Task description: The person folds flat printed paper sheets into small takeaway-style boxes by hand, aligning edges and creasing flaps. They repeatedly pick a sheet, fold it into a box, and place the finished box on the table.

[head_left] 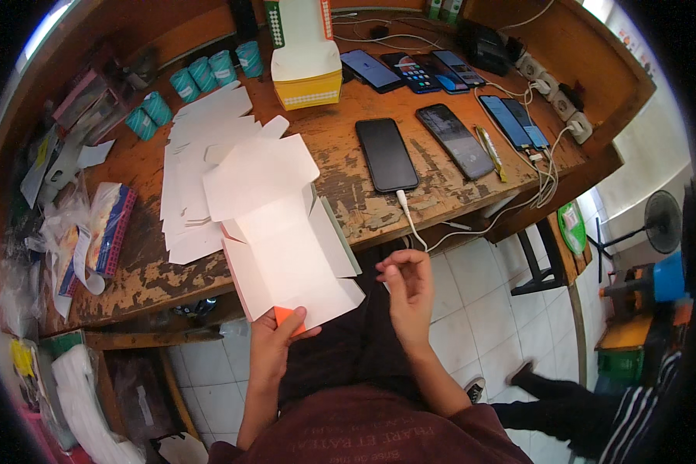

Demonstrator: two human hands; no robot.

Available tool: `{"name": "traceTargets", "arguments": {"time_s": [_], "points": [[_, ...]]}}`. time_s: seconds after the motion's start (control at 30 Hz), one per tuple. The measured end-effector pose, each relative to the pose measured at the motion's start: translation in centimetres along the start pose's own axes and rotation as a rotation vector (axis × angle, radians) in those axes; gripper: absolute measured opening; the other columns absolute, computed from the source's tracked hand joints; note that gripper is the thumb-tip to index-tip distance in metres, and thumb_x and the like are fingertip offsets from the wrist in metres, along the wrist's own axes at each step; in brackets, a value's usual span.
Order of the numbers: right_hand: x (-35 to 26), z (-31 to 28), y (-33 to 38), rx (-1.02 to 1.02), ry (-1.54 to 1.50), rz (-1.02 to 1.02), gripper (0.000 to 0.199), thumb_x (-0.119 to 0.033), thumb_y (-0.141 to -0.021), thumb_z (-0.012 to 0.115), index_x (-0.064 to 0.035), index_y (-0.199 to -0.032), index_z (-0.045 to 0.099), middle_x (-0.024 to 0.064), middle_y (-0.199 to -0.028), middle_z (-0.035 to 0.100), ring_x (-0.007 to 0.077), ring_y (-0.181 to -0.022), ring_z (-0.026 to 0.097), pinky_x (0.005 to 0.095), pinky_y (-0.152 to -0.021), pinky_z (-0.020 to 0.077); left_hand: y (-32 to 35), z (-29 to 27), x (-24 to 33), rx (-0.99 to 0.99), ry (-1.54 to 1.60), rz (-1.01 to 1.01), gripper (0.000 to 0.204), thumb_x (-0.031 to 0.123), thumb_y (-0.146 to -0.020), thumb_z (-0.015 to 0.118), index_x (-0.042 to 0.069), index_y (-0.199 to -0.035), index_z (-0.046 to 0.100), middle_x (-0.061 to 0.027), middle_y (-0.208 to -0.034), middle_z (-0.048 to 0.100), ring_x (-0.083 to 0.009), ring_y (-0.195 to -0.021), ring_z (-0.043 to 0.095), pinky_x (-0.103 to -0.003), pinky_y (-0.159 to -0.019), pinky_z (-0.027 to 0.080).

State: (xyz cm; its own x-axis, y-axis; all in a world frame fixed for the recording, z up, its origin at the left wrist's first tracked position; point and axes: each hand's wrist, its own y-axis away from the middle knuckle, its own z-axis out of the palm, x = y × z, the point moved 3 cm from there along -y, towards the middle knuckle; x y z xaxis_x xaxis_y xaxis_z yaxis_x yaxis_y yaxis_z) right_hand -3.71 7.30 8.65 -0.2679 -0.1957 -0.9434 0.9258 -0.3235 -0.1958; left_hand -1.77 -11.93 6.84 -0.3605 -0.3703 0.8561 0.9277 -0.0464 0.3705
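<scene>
White card is what you have in hand: your left hand pinches the near edge of a flat, die-cut white cardboard box blank with an orange underside, thumb on top at the orange corner. It hangs off the front edge of the worn wooden desk, its flaps spread and none yet folded or tucked, so by my judgement the box is barely begun and all the forming is left. Your right hand holds nothing; it hovers just beside the blank with fingers loosely curled.

Beyond, a stack of more flat white blanks lies on the desk, touching the one you hold, so plenty looks undone. A white charging cable droops off the desk close to your right hand and could snag. Further on lie several black smartphones, a yellow-and-white carton, teal tape rolls and clear plastic bags at the left. Someone's leg shows on the tiled floor to your right.
</scene>
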Motion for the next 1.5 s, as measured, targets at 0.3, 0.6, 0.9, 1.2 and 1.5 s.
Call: {"name": "traceTargets", "arguments": {"time_s": [0.3,0.6,0.9,1.2,1.5], "points": [[-5.6,4.3,-0.9,-0.801,0.937,-0.700,0.032,-0.004,-0.072,0.064,0.0017,-0.101,0.053,0.0130,-0.099,0.055,0.0285,-0.095,0.055,0.0353,-0.086,0.0445,0.0,0.9,2.7,-0.110,0.152,0.099,0.030,0.022,-0.094,0.048,-0.004,-0.109,0.054,-0.0150,-0.101,0.062,-0.0204,-0.087,0.065,-0.037,-0.073,0.058],[-2.1,5.0,-3.1,-0.857,1.081,-1.072,0.016,-0.012,-0.070,0.055,0.0000,-0.082,0.056,0.0084,-0.084,0.052,0.0222,-0.087,0.053,0.0335,-0.086,0.0420,1.0,-0.1,4.1,0.396,-0.708,0.832,0.053,0.018,-0.080,0.067,-0.001,-0.123,0.043,-0.0164,-0.120,0.050,-0.0331,-0.116,0.047,-0.049,-0.105,0.027],[-2.5,5.4,-2.9,-0.927,1.331,-1.223,0.016,-0.012,-0.071,0.055,0.0002,-0.081,0.060,0.0087,-0.082,0.055,0.0229,-0.090,0.057,0.0357,-0.095,0.0386,0.2,2.5,8.2,-0.247,-1.599,0.741,0.040,0.007,-0.068,0.072,0.002,-0.105,0.057,-0.0135,-0.104,0.054,-0.0326,-0.099,0.054,-0.041,-0.090,0.042],[-1.8,6.4,-6.8,-1.208,1.116,-0.636,0.010,-0.008,-0.074,0.057,-0.0008,-0.080,0.059,0.0140,-0.079,0.058,0.0297,-0.079,0.061,0.0399,-0.069,0.0491,-2.4,2.9,11.3,-0.378,-1.567,0.728,0.015,0.012,-0.079,0.066,0.002,-0.089,0.064,-0.0112,-0.083,0.059,-0.0264,-0.087,0.054,-0.034,-0.076,0.044],[-0.8,8.2,-11.6,-1.283,0.794,-0.400,0.018,-0.016,-0.081,0.060,-0.0008,-0.090,0.064,0.0194,-0.080,0.063,0.0360,-0.079,0.062,0.0430,-0.070,0.0477,-3.9,2.8,12.4,-0.167,-1.660,0.535,0.031,0.026,-0.085,0.060,-0.001,-0.070,0.060,-0.0172,-0.062,0.053,-0.0303,-0.062,0.053,-0.040,-0.059,0.040]]}}
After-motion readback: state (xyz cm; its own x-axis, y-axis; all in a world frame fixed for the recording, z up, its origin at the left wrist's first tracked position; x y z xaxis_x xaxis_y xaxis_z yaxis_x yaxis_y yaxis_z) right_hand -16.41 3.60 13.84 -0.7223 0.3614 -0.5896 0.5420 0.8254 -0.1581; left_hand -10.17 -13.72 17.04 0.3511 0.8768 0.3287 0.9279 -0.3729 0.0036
